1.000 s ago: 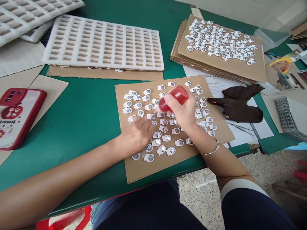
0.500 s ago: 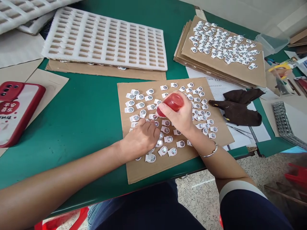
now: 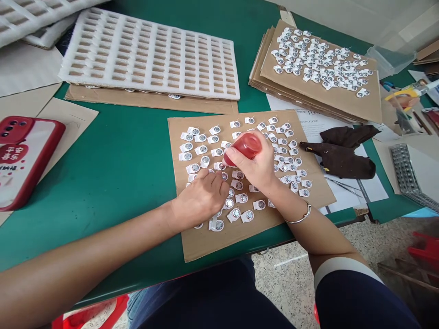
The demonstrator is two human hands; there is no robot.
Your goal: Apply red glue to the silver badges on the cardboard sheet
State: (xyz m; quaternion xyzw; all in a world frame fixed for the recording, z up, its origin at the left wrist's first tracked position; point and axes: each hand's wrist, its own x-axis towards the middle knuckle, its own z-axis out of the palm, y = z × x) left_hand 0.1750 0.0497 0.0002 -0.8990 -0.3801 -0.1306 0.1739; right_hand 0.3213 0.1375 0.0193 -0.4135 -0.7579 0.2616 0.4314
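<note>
My right hand (image 3: 259, 167) is wrapped round a red squeeze bottle (image 3: 247, 145), which tilts down to the left over a sheet of brown cardboard (image 3: 202, 246). On that sheet lie several small white tabbed pieces with round silvery centres, such as one white piece (image 3: 247, 216) near the front. My left hand (image 3: 202, 196) rests low over the sheet, just left of the bottle's lower end. Its fingers are curled together, and whatever they hold is hidden beneath them. The bottle's tip is hard to make out between the two hands.
Behind the sheet lies a white foam tray (image 3: 151, 55) with rows of slots. A cardboard stack (image 3: 350, 103) bearing more white pieces stands back right. Brown cloth (image 3: 350, 160) and tweezers (image 3: 343, 186) lie right. A red-cased phone (image 3: 30, 160) is at left.
The view has shifted very slightly. Both hands and the red squeeze bottle keep practically the same position over the cardboard.
</note>
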